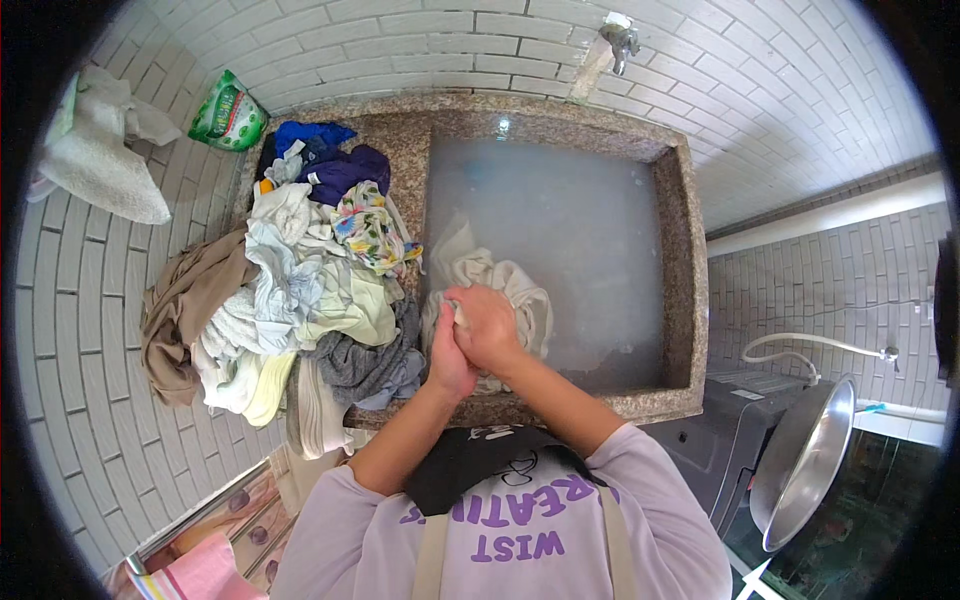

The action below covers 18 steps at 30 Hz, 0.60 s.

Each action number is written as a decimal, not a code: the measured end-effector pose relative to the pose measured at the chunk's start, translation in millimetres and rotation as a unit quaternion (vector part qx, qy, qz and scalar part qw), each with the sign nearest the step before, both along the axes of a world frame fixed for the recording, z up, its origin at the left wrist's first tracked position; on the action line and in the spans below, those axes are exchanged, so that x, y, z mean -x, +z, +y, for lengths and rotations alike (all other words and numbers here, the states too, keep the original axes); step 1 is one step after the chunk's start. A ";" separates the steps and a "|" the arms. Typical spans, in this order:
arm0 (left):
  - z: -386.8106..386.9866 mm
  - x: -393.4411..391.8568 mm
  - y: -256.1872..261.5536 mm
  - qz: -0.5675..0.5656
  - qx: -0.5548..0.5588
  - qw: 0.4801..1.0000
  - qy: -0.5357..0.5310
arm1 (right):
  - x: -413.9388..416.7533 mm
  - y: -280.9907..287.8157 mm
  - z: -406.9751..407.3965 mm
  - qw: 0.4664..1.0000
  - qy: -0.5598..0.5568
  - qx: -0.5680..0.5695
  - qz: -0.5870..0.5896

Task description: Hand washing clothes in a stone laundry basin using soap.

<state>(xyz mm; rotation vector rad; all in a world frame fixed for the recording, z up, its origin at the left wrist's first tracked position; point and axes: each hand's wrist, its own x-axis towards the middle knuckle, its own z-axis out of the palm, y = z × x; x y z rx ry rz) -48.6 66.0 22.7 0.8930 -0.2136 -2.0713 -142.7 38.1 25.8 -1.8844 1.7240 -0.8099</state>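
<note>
My left hand (451, 351) and my right hand (486, 324) are pressed together at the near left of a stone wash basin (694, 300). Between them is a bunched part of a wet, off-white cloth (529, 300), whose folds spread around my fingers and trail under cloudy water (562, 225). My palms and the inner fingers hide most of the gripped part. Close by on the left, a heap of clothes lies on the stone ledge, with a grey knit garment (360, 356), a pale yellow-green cloth (352, 304) and a floral cloth (367, 229) nearest the basin.
A green detergent pouch (229, 114) stands at the back left corner. The tap (619, 43) is on the tiled wall behind the basin. A brown garment (191, 315) hangs over the ledge's left side. At right, a steel bowl (802, 465) leans by a dark grey appliance (705, 427) with a hose.
</note>
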 end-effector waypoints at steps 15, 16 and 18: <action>3.5 -5.6 3.5 0.140 0.068 0.986 -0.059 | 16.9 -13.2 -14.6 0.987 -0.120 0.028 -0.104; 3.2 -5.0 4.1 0.100 0.044 0.993 -0.038 | 11.2 -13.8 -8.8 0.989 -0.098 0.035 -0.101; 2.3 -2.5 6.0 0.059 0.019 0.998 -0.016 | 2.1 -12.8 4.7 0.992 -0.075 0.041 -0.098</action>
